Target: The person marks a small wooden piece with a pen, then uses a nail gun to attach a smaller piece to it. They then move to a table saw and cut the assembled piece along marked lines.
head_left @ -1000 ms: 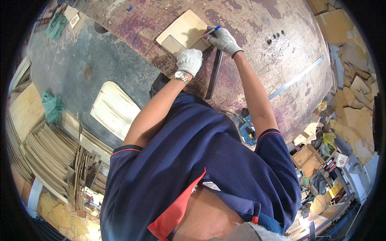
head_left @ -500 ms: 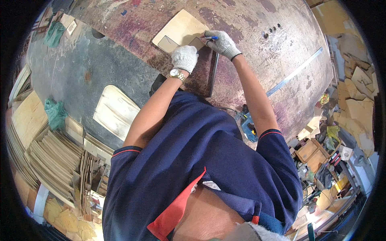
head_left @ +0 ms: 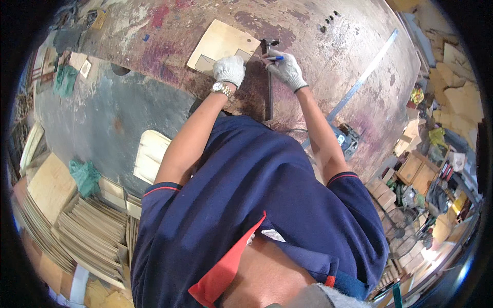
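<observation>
A pale wooden panel (head_left: 222, 41) lies on the worn bench, with two dark-outlined shapes along its near side and a small dark spot near its right corner. Over its near edge rests my left hand (head_left: 229, 71), in a white knit glove. Its fingers are curled, and what they grip is hidden. To the right, my gloved right hand (head_left: 287, 70) holds a blue pen (head_left: 278, 58) off the panel. Beside that hand lies a dark bar-shaped tool (head_left: 269, 97), a short head at its far end. Its exact kind is unclear.
A steel ruler (head_left: 364, 69) lies slanted at the right, near a blue power tool (head_left: 347, 141). Another pale panel (head_left: 150, 155) sits by my left forearm. Stacked boards (head_left: 92, 228) stand lower left, green netting (head_left: 84, 177) above them. Wood scraps (head_left: 457, 92) lie far right.
My right hand has drawn away from the panel's right corner with the pen, uncovering the dark tool's head. My left hand stays on the near edge. The whole view has shifted.
</observation>
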A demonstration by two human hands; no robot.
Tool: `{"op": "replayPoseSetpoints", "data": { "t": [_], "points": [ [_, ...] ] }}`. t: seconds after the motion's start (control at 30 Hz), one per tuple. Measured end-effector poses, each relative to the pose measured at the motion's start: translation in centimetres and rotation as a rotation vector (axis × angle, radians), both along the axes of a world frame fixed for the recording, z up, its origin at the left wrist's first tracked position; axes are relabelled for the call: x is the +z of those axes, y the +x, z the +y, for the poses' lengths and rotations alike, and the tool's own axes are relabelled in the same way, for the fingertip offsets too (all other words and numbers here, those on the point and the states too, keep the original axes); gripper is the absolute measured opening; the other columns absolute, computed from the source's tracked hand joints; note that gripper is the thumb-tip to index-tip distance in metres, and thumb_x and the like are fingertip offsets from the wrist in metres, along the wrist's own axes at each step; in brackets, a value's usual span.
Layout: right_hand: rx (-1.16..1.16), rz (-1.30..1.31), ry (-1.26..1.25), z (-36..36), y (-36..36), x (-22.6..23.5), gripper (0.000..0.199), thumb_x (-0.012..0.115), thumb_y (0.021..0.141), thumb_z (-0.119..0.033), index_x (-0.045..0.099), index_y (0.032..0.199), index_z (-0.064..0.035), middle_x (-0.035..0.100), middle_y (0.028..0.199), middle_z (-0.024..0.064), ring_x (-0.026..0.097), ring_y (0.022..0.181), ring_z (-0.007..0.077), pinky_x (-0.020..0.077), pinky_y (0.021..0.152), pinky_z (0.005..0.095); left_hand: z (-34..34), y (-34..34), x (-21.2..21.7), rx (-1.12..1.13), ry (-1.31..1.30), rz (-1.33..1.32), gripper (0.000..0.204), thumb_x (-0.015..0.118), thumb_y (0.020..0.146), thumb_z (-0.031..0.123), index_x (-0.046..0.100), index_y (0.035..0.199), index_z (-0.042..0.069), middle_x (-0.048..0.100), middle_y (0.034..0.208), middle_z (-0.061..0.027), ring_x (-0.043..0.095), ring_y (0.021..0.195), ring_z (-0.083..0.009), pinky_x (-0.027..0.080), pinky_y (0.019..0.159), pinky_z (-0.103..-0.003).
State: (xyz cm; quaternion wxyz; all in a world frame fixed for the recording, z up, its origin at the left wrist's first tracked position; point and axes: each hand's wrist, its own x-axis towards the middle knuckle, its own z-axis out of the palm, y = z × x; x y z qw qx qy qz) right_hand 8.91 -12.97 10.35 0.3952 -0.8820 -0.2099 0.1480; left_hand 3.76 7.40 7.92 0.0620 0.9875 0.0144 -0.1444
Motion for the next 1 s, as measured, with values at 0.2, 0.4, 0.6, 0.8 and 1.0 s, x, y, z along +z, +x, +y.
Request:
{"op": "replayPoseSetpoints", "data": {
  "t": [0.2,0.4,0.6,0.8,1.0],
  "points": [
    [-0.482,0.18,-0.023,-0.1,-8.7,-0.7,0.021,0.073,0.088,-0.025,0.075,0.105,-0.0132,0.073,0.085,0.0145,0.068,0.07,0.0294,0.0536,0.067,0.0381,1.8,2.9,-0.6,-0.161,0.028,-0.027,0.022,0.065,0.086,0.029,0.079,0.089,0.013,0.076,0.083,-0.013,0.074,0.075,-0.0309,0.057,0.062,-0.047],
    [-0.821,0.217,0.227,3.3,-16.1,-2.6,0.018,0.073,0.09,-0.021,0.074,0.105,-0.0098,0.072,0.081,0.0086,0.065,0.07,0.0155,0.052,0.068,0.0325,3.0,5.4,1.0,-0.37,0.037,0.142,0.028,0.067,0.084,0.037,0.08,0.092,0.014,0.077,0.087,-0.0137,0.075,0.08,-0.0308,0.057,0.065,-0.047],
    [-0.971,0.26,0.386,8.4,-18.7,-4.5,0.02,0.075,0.091,-0.022,0.074,0.104,-0.0061,0.072,0.084,0.001,0.064,0.081,0.0095,0.0507,0.072,0.0292,3.6,6.5,-0.5,-0.551,0.012,0.159,0.046,0.065,0.085,0.054,0.078,0.094,0.01,0.076,0.093,-0.0168,0.074,0.086,-0.0336,0.058,0.073,-0.047],
    [-1.177,0.26,0.508,14.2,-18.7,-4.0,0.019,0.076,0.09,-0.019,0.074,0.101,-0.0037,0.073,0.085,0.0028,0.065,0.079,0.0092,0.0512,0.071,0.0276,4.9,7.1,-3.4,-0.629,-0.117,0.13,0.051,0.062,0.089,0.056,0.077,0.089,0.007,0.076,0.089,-0.0163,0.074,0.079,-0.0315,0.058,0.07,-0.044],
    [-1.472,0.11,0.576,18.6,-18.5,-3.8,0.016,0.074,0.089,-0.015,0.074,0.099,-0.0028,0.071,0.079,0.0034,0.063,0.073,0.0088,0.0505,0.066,0.0267,5.7,7.9,-6.4,-0.512,-0.407,0.377,0.042,0.066,0.096,0.041,0.071,0.086,0.001,0.074,0.076,-0.0146,0.073,0.058,-0.0224,0.058,0.054,-0.034]
  ]
}}
